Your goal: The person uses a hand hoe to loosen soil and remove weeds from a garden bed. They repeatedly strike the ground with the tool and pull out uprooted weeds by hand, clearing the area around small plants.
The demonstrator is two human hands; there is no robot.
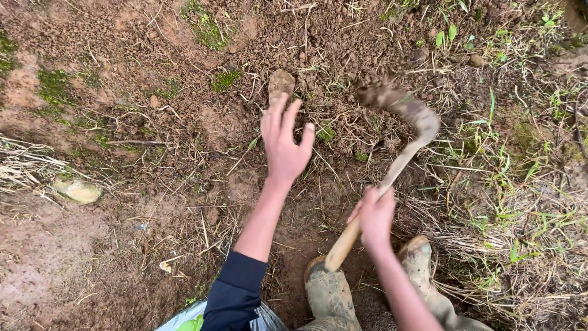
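Digging the dirt (184,122), the right hand (375,216) grips a muddy hoe (404,132) while the left hand (285,144), open and empty, reaches for a clod (281,83) just past its fingers.

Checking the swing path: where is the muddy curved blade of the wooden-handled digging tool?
Head view, right of centre: muddy curved blade raised over bare soil, beyond the right hand.
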